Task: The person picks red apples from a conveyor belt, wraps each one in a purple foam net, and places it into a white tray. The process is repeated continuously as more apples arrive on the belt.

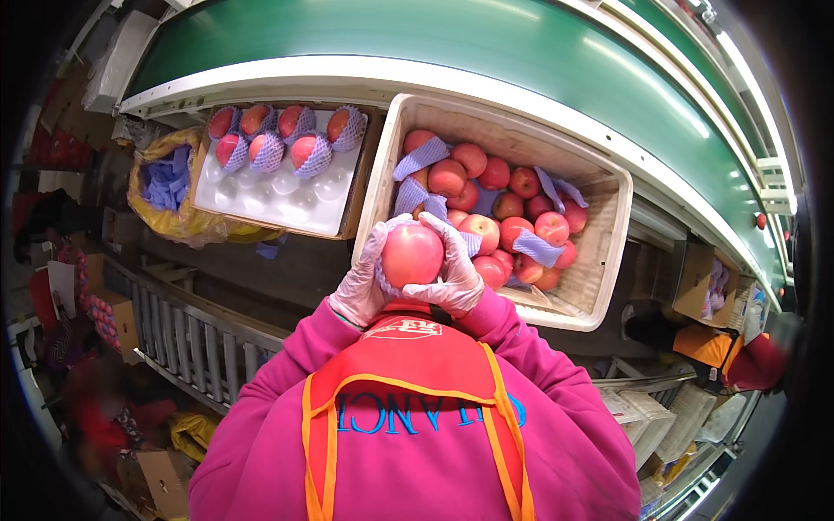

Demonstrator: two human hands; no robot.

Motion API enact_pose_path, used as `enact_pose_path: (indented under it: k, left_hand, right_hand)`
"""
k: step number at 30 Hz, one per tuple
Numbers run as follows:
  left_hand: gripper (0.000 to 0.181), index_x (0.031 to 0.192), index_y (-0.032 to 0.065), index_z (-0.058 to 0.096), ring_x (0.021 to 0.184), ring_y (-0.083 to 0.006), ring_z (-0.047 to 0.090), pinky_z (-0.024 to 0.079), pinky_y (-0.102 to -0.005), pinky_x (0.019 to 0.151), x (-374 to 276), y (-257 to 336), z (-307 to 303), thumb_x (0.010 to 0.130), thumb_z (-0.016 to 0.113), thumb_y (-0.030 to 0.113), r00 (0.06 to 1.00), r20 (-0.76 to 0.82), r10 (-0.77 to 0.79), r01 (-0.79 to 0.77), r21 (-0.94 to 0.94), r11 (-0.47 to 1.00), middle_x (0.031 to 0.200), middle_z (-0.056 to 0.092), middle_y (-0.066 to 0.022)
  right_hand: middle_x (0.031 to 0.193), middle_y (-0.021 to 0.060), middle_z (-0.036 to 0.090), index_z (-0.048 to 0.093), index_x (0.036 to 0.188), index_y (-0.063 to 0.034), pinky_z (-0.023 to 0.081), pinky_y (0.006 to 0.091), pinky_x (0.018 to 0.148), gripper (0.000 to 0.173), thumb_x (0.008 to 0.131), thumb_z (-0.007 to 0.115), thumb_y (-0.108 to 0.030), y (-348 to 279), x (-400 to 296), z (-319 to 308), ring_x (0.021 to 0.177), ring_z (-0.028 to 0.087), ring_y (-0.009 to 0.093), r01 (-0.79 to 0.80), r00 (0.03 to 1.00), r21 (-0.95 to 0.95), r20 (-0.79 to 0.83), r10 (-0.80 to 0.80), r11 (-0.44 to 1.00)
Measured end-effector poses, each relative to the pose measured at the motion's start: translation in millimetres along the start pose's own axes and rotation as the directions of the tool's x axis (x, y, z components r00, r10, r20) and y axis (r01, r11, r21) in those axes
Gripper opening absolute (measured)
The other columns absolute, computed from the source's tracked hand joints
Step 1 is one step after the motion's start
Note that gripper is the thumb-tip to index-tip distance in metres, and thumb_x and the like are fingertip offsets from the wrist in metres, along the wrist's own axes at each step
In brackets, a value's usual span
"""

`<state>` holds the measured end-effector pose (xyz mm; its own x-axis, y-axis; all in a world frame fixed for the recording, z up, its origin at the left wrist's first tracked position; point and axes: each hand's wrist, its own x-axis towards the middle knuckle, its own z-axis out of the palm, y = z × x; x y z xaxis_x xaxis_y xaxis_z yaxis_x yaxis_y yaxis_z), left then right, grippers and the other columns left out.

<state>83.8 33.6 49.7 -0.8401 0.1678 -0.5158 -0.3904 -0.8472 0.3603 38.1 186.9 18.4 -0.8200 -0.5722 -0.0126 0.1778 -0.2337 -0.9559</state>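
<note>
Both gloved hands hold one large red apple (412, 255) over the near left edge of a plastic crate (609, 260). My left hand (456, 273) grips its right side. On its other side, my right hand (365, 280) cups it with a purple foam net (386, 281) between glove and fruit. Loose red apples (481, 233) and purple foam nets (422, 158) lie in the crate. Left of it, a white molded tray (260, 207) in a cardboard box carries several apples in foam nets (311, 155), in two rows along its far part.
A green conveyor belt (391, 39) with a white rail runs beyond the crate. At left stands a yellow-lined container (140, 195) of purple foam nets. A metal railing (189, 338) is nearer at left. A co-worker (723, 352) is at far right, by another box (694, 280).
</note>
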Motion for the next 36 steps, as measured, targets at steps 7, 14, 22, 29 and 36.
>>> enact_pose_path:
  k: [7,14,22,29,36]
  left_hand:
    - [0.054,0.131,0.0115,0.045,0.119,-0.0202,0.049,0.041,-0.0368,0.102,10.2,-6.1,-14.4,0.089,0.059,0.043,0.987,0.013,0.158,-0.158,0.192,0.969,0.128,0.050,-0.0062]
    - [0.064,0.132,0.0094,0.042,0.118,-0.0232,0.049,0.040,-0.0383,0.103,-2.9,-3.2,-5.8,0.086,0.059,0.051,0.998,0.020,0.067,-0.067,-0.003,0.998,0.129,0.050,-0.0091]
    - [0.078,0.134,0.0071,0.039,0.119,-0.0260,0.049,0.039,-0.0405,0.104,2.7,-4.7,-10.7,0.083,0.050,0.066,0.990,0.111,0.082,-0.075,-0.063,0.995,0.130,0.048,-0.0129]
    - [0.087,0.136,0.0076,0.035,0.122,-0.0316,0.045,0.037,-0.0447,0.105,-0.7,6.0,-27.5,0.079,0.048,0.073,0.980,0.154,0.126,-0.103,-0.153,0.983,0.136,0.042,-0.0158]
    - [0.091,0.139,0.0114,0.032,0.121,-0.0435,0.043,0.042,-0.0601,0.092,-8.6,19.4,-41.8,0.077,0.044,0.077,0.968,0.161,0.191,-0.151,-0.232,0.961,0.139,0.039,-0.0203]
  right_hand:
    - [0.116,0.0191,0.051,0.040,0.131,-0.0018,0.043,0.0425,0.090,0.089,0.059,0.082,-0.033,-35.6,17.8,7.9,0.103,0.052,0.036,0.251,0.967,-0.853,0.202,-0.152,0.457]
    - [0.120,0.0187,0.051,0.039,0.135,-0.0047,0.040,0.0409,0.097,0.099,0.052,0.088,-0.028,-35.6,17.3,-6.8,0.111,0.051,0.036,0.227,0.966,-0.619,0.239,-0.094,0.752]
    - [0.130,0.0174,0.047,0.035,0.138,-0.0042,0.036,0.0387,0.103,0.103,0.054,0.090,-0.029,-0.3,16.3,-6.9,0.121,0.047,0.032,0.296,0.949,-0.350,0.215,-0.231,0.889]
    - [0.138,0.0149,0.040,0.029,0.142,-0.0033,0.030,0.0374,0.107,0.100,0.063,0.086,-0.025,-29.9,23.1,-11.0,0.129,0.039,0.029,0.266,0.959,-0.327,0.185,-0.215,0.907]
    - [0.127,0.0130,0.049,0.040,0.134,0.0000,0.039,0.0329,0.100,0.058,0.086,0.067,-0.019,-22.1,18.8,-12.1,0.119,0.048,0.021,0.050,0.993,-0.316,0.118,-0.013,0.948]
